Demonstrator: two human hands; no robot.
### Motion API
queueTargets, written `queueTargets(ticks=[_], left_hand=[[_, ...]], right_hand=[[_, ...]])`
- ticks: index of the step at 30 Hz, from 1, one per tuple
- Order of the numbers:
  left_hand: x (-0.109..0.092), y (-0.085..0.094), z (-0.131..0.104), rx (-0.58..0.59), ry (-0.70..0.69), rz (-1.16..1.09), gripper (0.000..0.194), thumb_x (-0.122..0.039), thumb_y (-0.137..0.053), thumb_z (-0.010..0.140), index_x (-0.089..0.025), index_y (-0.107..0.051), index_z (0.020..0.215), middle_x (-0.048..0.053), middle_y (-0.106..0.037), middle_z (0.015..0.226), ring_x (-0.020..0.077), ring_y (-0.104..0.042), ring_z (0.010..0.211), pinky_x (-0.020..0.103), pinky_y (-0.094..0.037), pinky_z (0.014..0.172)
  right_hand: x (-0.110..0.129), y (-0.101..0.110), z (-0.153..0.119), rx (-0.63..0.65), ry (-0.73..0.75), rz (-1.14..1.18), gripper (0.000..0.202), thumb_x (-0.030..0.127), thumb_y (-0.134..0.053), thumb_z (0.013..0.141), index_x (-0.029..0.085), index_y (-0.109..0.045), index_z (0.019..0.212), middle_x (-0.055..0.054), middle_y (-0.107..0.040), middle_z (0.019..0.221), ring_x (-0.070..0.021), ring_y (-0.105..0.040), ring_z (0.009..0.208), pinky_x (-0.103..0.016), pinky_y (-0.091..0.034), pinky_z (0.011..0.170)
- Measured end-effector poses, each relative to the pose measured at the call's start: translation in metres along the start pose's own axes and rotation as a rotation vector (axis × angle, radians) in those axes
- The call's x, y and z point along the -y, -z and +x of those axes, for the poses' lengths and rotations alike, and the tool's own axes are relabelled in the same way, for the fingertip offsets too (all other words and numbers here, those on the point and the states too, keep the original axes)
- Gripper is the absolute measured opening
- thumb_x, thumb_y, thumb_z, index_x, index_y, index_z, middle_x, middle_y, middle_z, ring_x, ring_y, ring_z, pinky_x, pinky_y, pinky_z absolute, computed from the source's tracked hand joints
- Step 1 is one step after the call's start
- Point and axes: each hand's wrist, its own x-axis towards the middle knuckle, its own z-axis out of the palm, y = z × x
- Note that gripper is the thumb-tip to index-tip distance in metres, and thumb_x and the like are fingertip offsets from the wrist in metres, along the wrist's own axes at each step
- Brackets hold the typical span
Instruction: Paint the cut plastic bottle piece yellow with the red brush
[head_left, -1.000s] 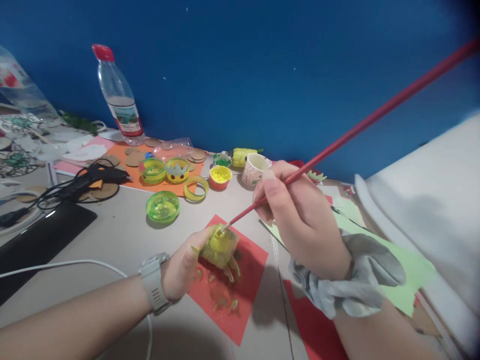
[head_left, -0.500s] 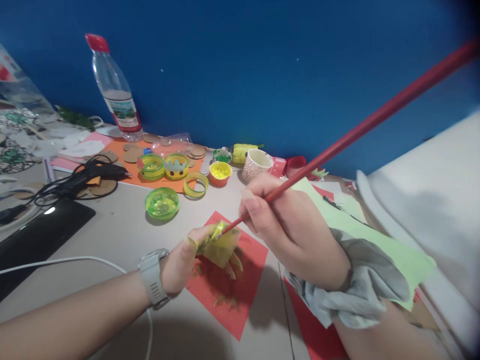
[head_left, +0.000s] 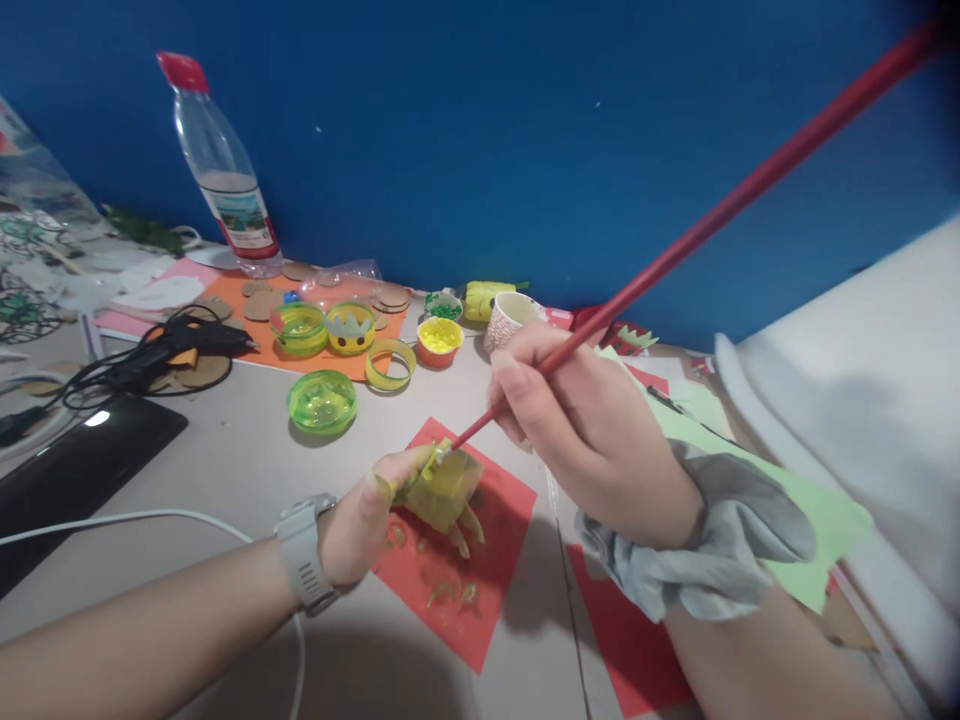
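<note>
A long red-handled paintbrush point(head_left: 660, 265) is pinched between the thumb and fingers of my right hand point(head_left: 592, 430). Its pale tip rests on the top of a yellow-painted, see-through piece point(head_left: 444, 495), probably plastic. My left hand point(head_left: 360, 520) grips that piece near its left side, with yellow paint on the thumb and fingers. Some fingertips show past its lower right edge. Beneath lies a red paper sheet point(head_left: 480, 640) with yellow smears. Behind the hands stands a small orange-rimmed cup of yellow paint point(head_left: 439, 345).
A green plastic bowl point(head_left: 322, 403) and a yellow ring point(head_left: 390, 366) stand left of the paint. A bottle point(head_left: 232, 215) and glue gun point(head_left: 176, 350) are farther left. A white textured cup point(head_left: 511, 318) is by the blue wall. Green paper point(head_left: 795, 510) lies right.
The brush tip has shifted slightly up and right along the yellow piece. My right hand has moved a little up and right, while my left hand has stayed nearly still.
</note>
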Motion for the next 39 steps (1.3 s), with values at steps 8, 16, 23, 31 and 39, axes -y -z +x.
queueTargets(ticks=[8, 16, 23, 31, 39], left_hand=[[0.0, 0.001, -0.001, 0.004, 0.025, -0.011, 0.098, -0.095, -0.029, 0.072, -0.012, -0.06, 0.114, 0.019, -0.075, 0.093, 0.0283, -0.074, 0.074, 0.041, -0.062, 0.068], [-0.001, -0.003, 0.0, 0.002, 0.027, -0.028, 0.093, -0.093, -0.028, 0.075, -0.013, -0.06, 0.109, 0.018, -0.074, 0.092, 0.0294, -0.073, 0.077, 0.043, -0.062, 0.071], [-0.003, 0.0, -0.002, -0.01, 0.056, 0.012, 0.103, -0.097, -0.025, 0.07, -0.012, -0.06, 0.118, 0.019, -0.075, 0.097, 0.0299, -0.074, 0.076, 0.044, -0.062, 0.07], [0.002, 0.001, 0.001, 0.051, -0.036, -0.058, 0.094, -0.089, -0.032, 0.079, -0.012, -0.06, 0.124, 0.02, -0.074, 0.099, 0.0315, -0.074, 0.08, 0.043, -0.062, 0.069], [-0.001, 0.0, 0.002, 0.023, 0.004, -0.098, 0.097, -0.092, -0.033, 0.074, -0.01, -0.06, 0.118, 0.02, -0.074, 0.096, 0.0313, -0.074, 0.081, 0.043, -0.063, 0.072]], right_hand=[[-0.008, 0.003, 0.003, -0.084, -0.036, 0.107, 0.029, 0.034, -0.04, 0.106, 0.022, -0.05, 0.082, 0.004, -0.049, 0.068, -0.0107, -0.05, 0.059, -0.028, -0.044, 0.062], [0.002, -0.004, 0.001, 0.027, -0.034, 0.009, 0.028, 0.033, -0.04, 0.106, 0.022, -0.048, 0.082, 0.005, -0.051, 0.064, -0.011, -0.052, 0.057, -0.028, -0.043, 0.061], [-0.008, 0.01, 0.004, -0.074, -0.072, 0.038, 0.029, 0.038, -0.044, 0.105, 0.023, -0.051, 0.082, 0.002, -0.052, 0.07, -0.012, -0.054, 0.062, -0.028, -0.046, 0.062], [0.003, -0.013, 0.001, 0.172, 0.026, 0.073, 0.026, 0.029, -0.042, 0.105, 0.022, -0.043, 0.08, 0.005, -0.052, 0.067, -0.0101, -0.052, 0.059, -0.025, -0.043, 0.062], [0.003, 0.002, 0.002, 0.042, 0.022, -0.065, 0.029, 0.034, -0.039, 0.106, 0.023, -0.047, 0.079, 0.004, -0.052, 0.064, -0.0118, -0.05, 0.055, -0.028, -0.044, 0.058]])
